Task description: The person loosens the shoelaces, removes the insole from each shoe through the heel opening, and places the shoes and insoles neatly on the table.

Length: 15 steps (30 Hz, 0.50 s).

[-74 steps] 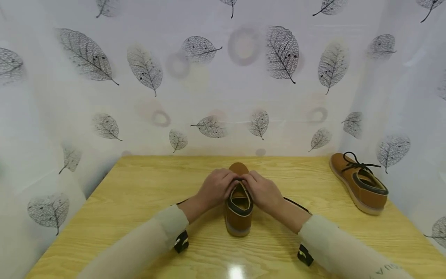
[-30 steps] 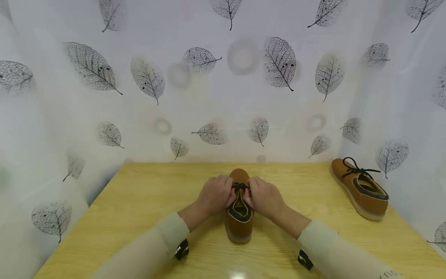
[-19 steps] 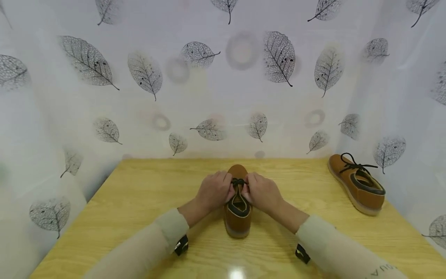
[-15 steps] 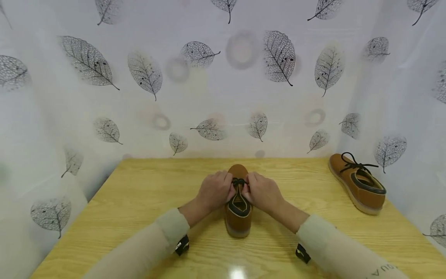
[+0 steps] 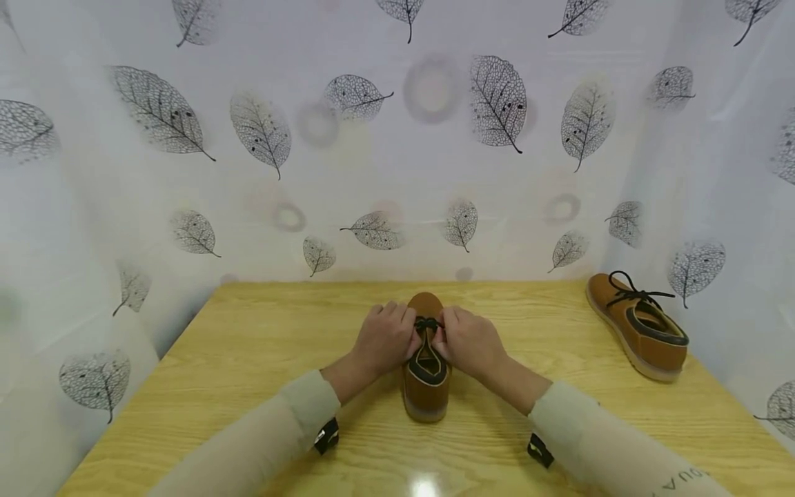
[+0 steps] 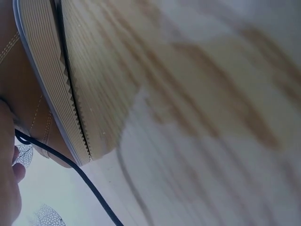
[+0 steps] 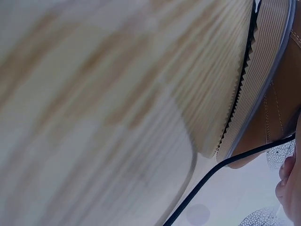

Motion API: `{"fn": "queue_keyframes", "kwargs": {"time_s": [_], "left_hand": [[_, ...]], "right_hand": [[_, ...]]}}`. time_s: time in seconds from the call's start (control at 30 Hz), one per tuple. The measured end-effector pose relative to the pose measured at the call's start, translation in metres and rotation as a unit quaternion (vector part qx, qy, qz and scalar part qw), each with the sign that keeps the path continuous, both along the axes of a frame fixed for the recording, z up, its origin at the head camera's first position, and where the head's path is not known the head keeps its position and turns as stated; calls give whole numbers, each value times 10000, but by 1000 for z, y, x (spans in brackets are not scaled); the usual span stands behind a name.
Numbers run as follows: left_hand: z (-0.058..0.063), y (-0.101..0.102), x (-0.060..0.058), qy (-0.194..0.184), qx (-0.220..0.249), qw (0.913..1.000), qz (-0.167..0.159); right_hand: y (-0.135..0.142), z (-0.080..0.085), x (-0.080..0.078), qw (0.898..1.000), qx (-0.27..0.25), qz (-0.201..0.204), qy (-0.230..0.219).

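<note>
With the left hand (image 5: 384, 338) and right hand (image 5: 473, 343) each gripping one side of the black lace (image 5: 427, 323), apply even outward tension, keeping the shoe (image 5: 426, 399) flat.

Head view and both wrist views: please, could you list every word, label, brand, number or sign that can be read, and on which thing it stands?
"A U": seemingly these letters, slanted, on the right sleeve; the next could be O or Q.
Left black wrist piece: pale mark, too small to read.
Right black wrist piece: nothing readable.
Middle shoe, far-right shoe: no text visible.
Wrist views: none.
</note>
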<state>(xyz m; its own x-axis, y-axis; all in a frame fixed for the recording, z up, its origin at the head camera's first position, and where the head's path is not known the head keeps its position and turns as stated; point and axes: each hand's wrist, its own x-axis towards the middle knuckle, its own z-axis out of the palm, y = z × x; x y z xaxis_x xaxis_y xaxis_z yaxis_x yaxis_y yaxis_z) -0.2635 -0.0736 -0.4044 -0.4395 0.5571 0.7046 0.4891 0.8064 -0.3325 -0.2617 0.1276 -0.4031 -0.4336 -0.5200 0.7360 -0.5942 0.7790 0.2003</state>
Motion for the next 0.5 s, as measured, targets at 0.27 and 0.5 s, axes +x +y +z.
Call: {"fn": "queue_keyframes", "kwargs": {"time_s": [0.27,0.5], "left_hand": [[0,-2,4,10,-25,9999,103],[2,0,3,-7,13,9999,111]], "right_hand": [[0,-2,1,9999,113,-43,-65],[1,-1,1,9997,175,-147,8]]}}
